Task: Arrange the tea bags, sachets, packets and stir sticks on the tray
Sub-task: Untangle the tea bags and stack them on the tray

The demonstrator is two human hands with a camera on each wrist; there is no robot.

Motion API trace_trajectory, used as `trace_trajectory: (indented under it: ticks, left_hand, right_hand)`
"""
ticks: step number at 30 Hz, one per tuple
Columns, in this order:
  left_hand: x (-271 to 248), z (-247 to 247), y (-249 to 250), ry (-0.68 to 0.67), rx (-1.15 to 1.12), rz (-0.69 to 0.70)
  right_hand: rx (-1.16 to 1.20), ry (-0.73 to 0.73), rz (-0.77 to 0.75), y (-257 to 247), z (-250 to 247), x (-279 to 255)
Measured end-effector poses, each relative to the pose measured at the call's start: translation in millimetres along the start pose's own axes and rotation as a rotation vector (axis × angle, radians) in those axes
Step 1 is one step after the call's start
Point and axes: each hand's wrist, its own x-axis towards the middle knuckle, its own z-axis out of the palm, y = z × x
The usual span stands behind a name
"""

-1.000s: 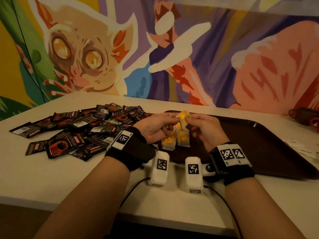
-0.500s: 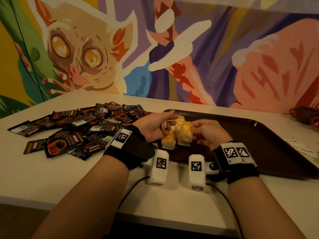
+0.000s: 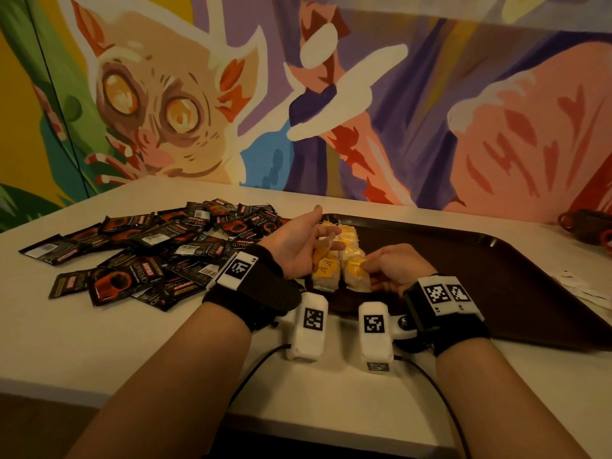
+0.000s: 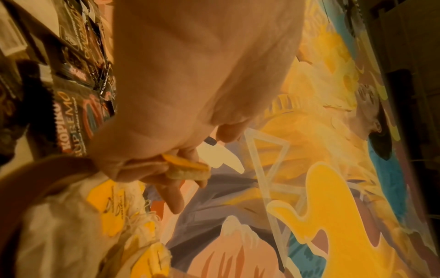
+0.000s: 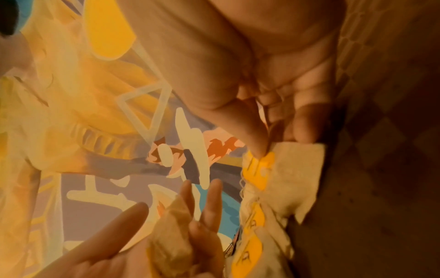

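Observation:
A dark brown tray (image 3: 463,260) lies on the white table. Tea bags with yellow tags (image 3: 326,276) lie in two short rows at its left end. My right hand (image 3: 367,268) is low over the right row; thumb and forefinger pinch the yellow-tagged end of a tea bag (image 5: 297,169) lying there. My left hand (image 3: 318,240) hovers just left of the rows, index finger stretched out, and holds another tea bag (image 4: 188,167) between thumb and fingers. A heap of black-and-red coffee sachets (image 3: 149,253) lies on the table left of the tray. No stir sticks show.
White paper packets (image 3: 583,289) lie on the table by the tray's right edge. Dark mugs (image 3: 583,223) stand at the far right against the painted wall. The tray's middle and right are bare. The table's front edge is close under my wrists.
Both hands came apart and dropped from a shared hold above the tray. The right one brought a tea bag down onto the right row; the left spread its fingers and kept one bag.

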Motion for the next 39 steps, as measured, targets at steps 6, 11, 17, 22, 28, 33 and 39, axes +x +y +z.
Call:
trace_trajectory:
  ticks: [6, 11, 17, 22, 28, 33, 39]
  left_hand:
    - [-4.0, 0.5, -1.1, -0.007, -0.091, 0.05]
    - [1.2, -1.5, -2.5, -0.017, -0.053, 0.114]
    - [4.6, 0.9, -2.8, 0.017, -0.021, 0.141]
    - [10.8, -4.5, -2.9, 0.118, -0.071, 0.246]
    - [13.1, -6.7, -2.9, 0.137, -0.069, 0.283]
    - [13.8, -4.8, -5.0, 0.11, -0.051, 0.323]
    - [8.7, -0.3, -6.6, 0.06, 0.006, 0.365]
  right_hand:
    - [-0.019, -0.008, 0.028, 0.1, -1.2, 0.9]
    - [-0.101, -0.006, -0.01, 0.2, -0.7, 1.1]
    - [0.031, 0.062, -0.016, 2.1, -1.2, 2.0]
    - [-0.002, 0.086, -0.098, 0.2, -2.4, -1.5]
    - [0.046, 0.002, -0.135, 1.4, 0.7, -2.3]
    - [0.235, -0.004, -0.303, -4.2, 4.0, -9.8]
    - [0.335, -0.107, -0.433, -9.0, 10.0, -18.1]
